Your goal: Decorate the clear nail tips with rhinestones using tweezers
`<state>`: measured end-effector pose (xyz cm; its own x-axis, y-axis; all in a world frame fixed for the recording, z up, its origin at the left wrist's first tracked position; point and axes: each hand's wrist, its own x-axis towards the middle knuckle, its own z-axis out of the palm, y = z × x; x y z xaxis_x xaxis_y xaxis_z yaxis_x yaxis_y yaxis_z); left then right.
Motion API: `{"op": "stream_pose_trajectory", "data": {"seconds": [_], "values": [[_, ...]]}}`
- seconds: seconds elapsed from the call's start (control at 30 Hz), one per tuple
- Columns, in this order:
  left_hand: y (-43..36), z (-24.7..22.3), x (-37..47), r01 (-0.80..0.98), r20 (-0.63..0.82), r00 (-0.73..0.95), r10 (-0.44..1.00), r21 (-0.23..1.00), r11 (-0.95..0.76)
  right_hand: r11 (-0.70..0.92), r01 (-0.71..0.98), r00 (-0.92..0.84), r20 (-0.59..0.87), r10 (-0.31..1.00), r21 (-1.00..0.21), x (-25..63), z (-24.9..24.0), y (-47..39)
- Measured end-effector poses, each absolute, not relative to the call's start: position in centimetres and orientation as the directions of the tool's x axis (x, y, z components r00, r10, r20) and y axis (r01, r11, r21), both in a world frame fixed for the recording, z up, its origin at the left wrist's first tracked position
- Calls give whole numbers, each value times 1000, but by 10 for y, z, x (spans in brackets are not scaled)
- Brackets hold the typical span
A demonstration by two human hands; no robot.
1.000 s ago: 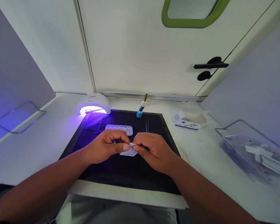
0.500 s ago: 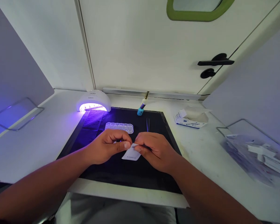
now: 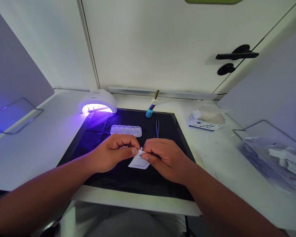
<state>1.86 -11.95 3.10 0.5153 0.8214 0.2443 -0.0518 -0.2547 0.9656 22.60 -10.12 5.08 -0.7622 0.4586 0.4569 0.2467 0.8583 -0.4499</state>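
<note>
A small white alcohol pad packet (image 3: pixel 139 161) hangs between my two hands above the black mat (image 3: pixel 138 182). My left hand (image 3: pixel 115 152) pinches its upper edge between thumb and forefinger. From the other side, my right hand (image 3: pixel 165 159) grips the packet's top right part, thumb in front. The fingertips of both hands nearly meet there, and a small gap shows at the top edge between them. Just beyond my left hand lies a clear compartment case (image 3: pixel 126 130) with small shiny pieces. A pair of tweezers (image 3: pixel 157 128) lies on the mat behind my right hand.
A white lamp (image 3: pixel 98 100) glows violet at the back left. Bottles with blue (image 3: pixel 149 113) and cream (image 3: pixel 154 101) bodies stand at the mat's far edge. On the right are an open Alcohol Pads box (image 3: pixel 206 123) and a clear plastic bag (image 3: pixel 268 164) holding white pieces.
The camera view has tilted slightly down. Both hands stay on the packet, and a small gap with something pale now shows at its top edge between the fingers.
</note>
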Motion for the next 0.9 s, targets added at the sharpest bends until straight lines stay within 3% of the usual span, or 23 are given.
{"op": "stream_pose_trajectory", "data": {"seconds": [0.9], "values": [[-124,27,15,-64,265,539,799,959,-275,892,190,-771,500,395,-411,226,46,-100]]}}
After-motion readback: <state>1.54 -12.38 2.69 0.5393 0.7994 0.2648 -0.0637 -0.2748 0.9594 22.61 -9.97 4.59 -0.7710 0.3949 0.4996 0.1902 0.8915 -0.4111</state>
